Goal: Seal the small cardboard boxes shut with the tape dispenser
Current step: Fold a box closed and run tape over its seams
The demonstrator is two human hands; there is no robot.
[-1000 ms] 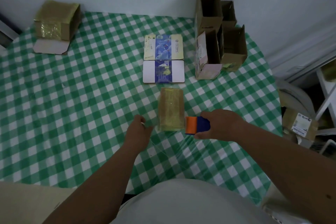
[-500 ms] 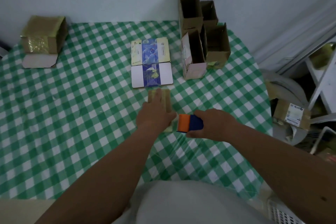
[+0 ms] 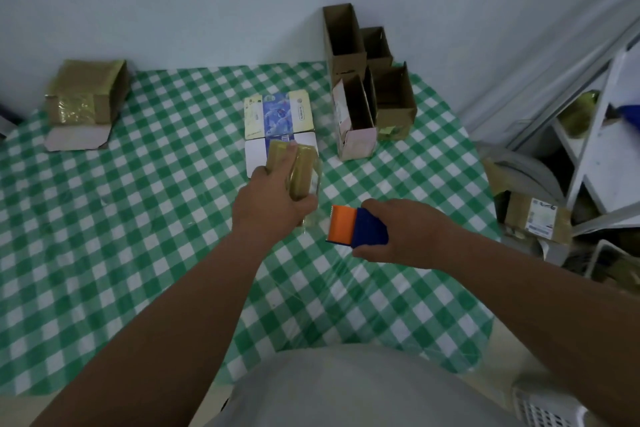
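Observation:
My left hand (image 3: 270, 198) grips a small brown cardboard box (image 3: 300, 173) wrapped in clear tape, lifted and tilted above the middle of the table. A strip of clear tape trails from the box's right side. To its right, my right hand (image 3: 408, 232) holds the blue tape dispenser with an orange blade guard (image 3: 356, 226), its orange end facing the box and a little apart from it. Several open brown boxes (image 3: 367, 87) stand at the back right. A taped brown box (image 3: 86, 94) with an open flap sits at the back left.
A flattened blue and yellow carton (image 3: 277, 114) lies behind the held box on the green checked tablecloth (image 3: 104, 218). White shelving (image 3: 606, 149), a labelled parcel (image 3: 536, 218) and clutter stand off the table's right edge. A white basket (image 3: 547, 406) is at bottom right.
My left hand moved onto the small box, took hold of it and lifted it off the table. The dispenser in my right hand has separated from the box.

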